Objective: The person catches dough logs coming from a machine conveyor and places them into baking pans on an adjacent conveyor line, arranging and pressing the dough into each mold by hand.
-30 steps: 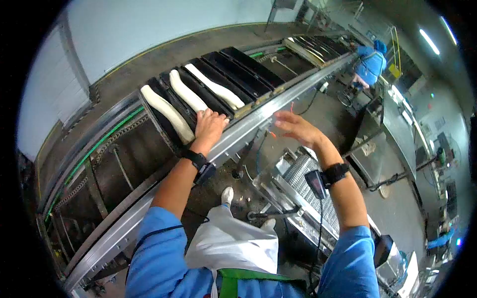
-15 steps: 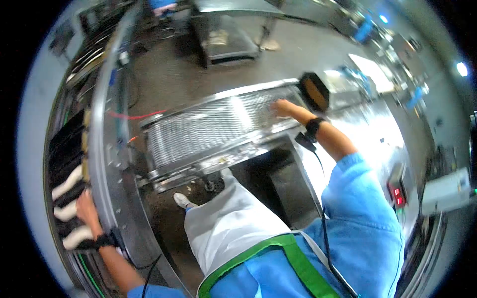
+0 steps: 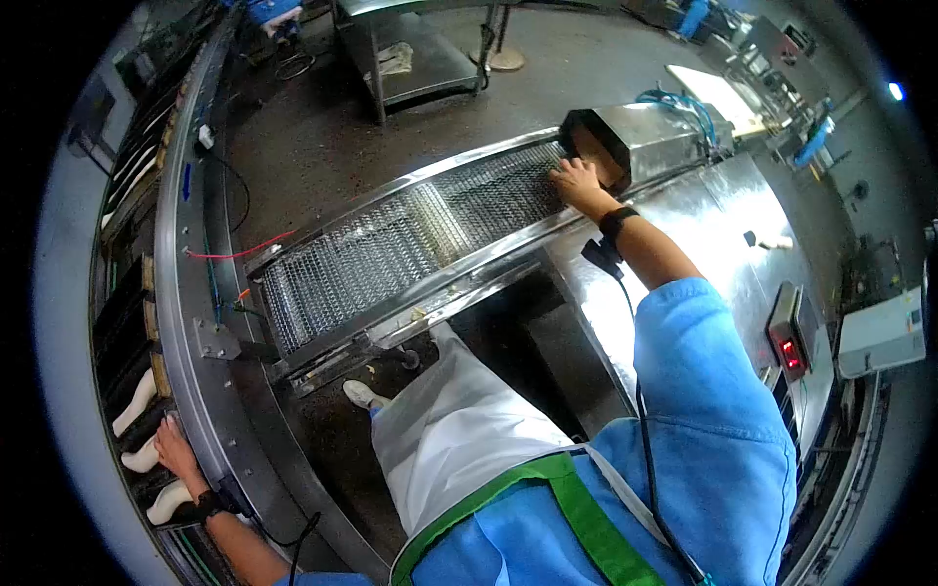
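Note:
My left hand (image 3: 176, 451) is at the left conveyor, its fingers closed over the inner end of a curved, pale dough-like piece (image 3: 142, 457). A bit of white shows at the fingertips. Similar pieces lie on either side of it, one above (image 3: 134, 404) and one below (image 3: 169, 500), in dark slots. My right hand (image 3: 578, 186) is at the far upper end of a metal mesh belt (image 3: 362, 249), beside the dark hooded opening (image 3: 611, 146). Its fingers are spread and bent downward, with no held object visible. Whether the fingertips touch the mesh is hidden.
A steel rail (image 3: 181, 322) runs along the left conveyor. To the right is a steel table (image 3: 674, 264) with a red-lit display box (image 3: 788, 342). A steel shelf cart (image 3: 420, 78) stands beyond the mesh belt. Cables hang from both wrists.
The view has shifted and sharpened. My left hand and the pale pieces sit lower in the picture. My right hand now appears closer to the dark opening, its fingers more spread.

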{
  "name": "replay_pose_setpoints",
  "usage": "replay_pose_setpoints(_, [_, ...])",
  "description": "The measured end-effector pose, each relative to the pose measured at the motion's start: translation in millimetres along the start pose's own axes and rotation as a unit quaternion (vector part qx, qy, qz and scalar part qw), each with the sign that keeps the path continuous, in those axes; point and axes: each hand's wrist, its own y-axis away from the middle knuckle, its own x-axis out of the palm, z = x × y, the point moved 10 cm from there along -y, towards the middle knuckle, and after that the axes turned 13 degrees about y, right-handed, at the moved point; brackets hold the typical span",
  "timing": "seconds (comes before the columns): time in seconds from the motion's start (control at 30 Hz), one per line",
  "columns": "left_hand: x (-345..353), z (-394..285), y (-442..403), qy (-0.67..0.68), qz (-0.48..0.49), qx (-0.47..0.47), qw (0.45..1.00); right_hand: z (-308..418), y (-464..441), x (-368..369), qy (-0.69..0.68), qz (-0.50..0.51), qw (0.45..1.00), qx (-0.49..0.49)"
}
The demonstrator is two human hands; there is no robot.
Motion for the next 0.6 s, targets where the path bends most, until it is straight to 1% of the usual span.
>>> replay_pose_setpoints(0.03, [-4.3, 1.0, 3.8, 0.013, -0.006, 0.002, 1.000, -3.5, -5.6, -2.2, 0.037, -0.059, 0.998, 0.007])
replay_pose_setpoints(0.07, [7.0, 16.4, -3.6, 0.038, -0.027, 0.022, 0.999, -6.9, -4.4, -6.5, 0.044, -0.063, 0.997, 0.011])
replay_pose_setpoints(0.1, [-5.4, -6.1, 8.3, 0.038, -0.010, 0.054, 0.998, -8.4, -0.9, -11.9, 0.050, -0.074, 0.996, 0.010])
replay_pose_setpoints(0.13, [-10.2, -12.7, 13.4, -0.028, -0.045, 0.095, 0.994, -19.6, -8.3, 8.1, 0.027, -0.071, 0.996, 0.041])
replay_pose_setpoints(0.17, [-14.0, -27.5, 19.7, -0.042, -0.050, 0.153, 0.986, -29.2, -22.2, 27.6, 0.003, -0.071, 0.995, 0.065])
replay_pose_setpoints(0.2, [-25.9, -39.5, 30.6, -0.020, -0.105, 0.209, 0.972, -25.9, -31.2, 40.1, 0.088, 0.023, 0.995, 0.048])
replay_pose_setpoints(0.23, [-40.2, -44.3, 38.9, 0.014, -0.094, 0.124, 0.988, -14.9, -12.9, -9.7, 0.143, -0.167, 0.975, 0.012])
replay_pose_setpoints(0.27, [-31.0, -34.3, 43.8, 0.105, -0.161, 0.244, 0.950, -14.8, -24.4, 5.5, 0.124, -0.193, 0.973, 0.005])
replay_pose_setpoints(0.3, [-33.6, -44.0, 50.3, -0.004, -0.150, 0.227, 0.962, -17.1, -28.8, 11.8, 0.046, -0.225, 0.973, -0.010])
replay_pose_setpoints(0.33, [-22.1, -29.8, 43.8, -0.031, -0.146, 0.197, 0.969, -19.4, -32.6, 16.1, -0.033, -0.254, 0.966, -0.031])
replay_pose_setpoints(0.37, [-44.6, -44.5, 53.8, 0.005, -0.107, 0.154, 0.982, -22.9, -37.7, 24.1, -0.108, -0.282, 0.952, -0.056])
replay_pose_setpoints(0.4, [-45.4, -35.3, 57.6, 0.021, -0.108, 0.079, 0.991, -11.9, -49.3, 30.8, 0.017, -0.246, 0.963, -0.106])
replay_pose_setpoints(0.43, [-45.0, -32.6, 59.1, 0.044, -0.100, 0.052, 0.993, -7.3, -43.7, -21.1, -0.032, 0.043, 0.998, -0.040])
replay_pose_setpoints(0.47, [-46.0, -36.4, 57.9, 0.015, -0.076, 0.039, 0.996, -1.7, -43.0, -53.5, -0.030, -0.017, 0.994, -0.102])
replay_pose_setpoints(0.5, [-44.2, -30.5, 56.0, 0.047, -0.090, 0.032, 0.994, -22.6, -62.9, -60.2, -0.119, -0.074, 0.989, -0.035])
replay_pose_setpoints(0.53, [-42.3, -29.6, 56.3, 0.041, -0.105, 0.043, 0.993, -37.0, -85.9, -61.9, -0.083, -0.115, 0.989, -0.050])
replay_pose_setpoints(0.6, [-42.3, -28.2, 58.2, 0.036, -0.126, 0.053, 0.990, -66.4, -82.1, -140.3, -0.190, -0.110, 0.976, 0.008])
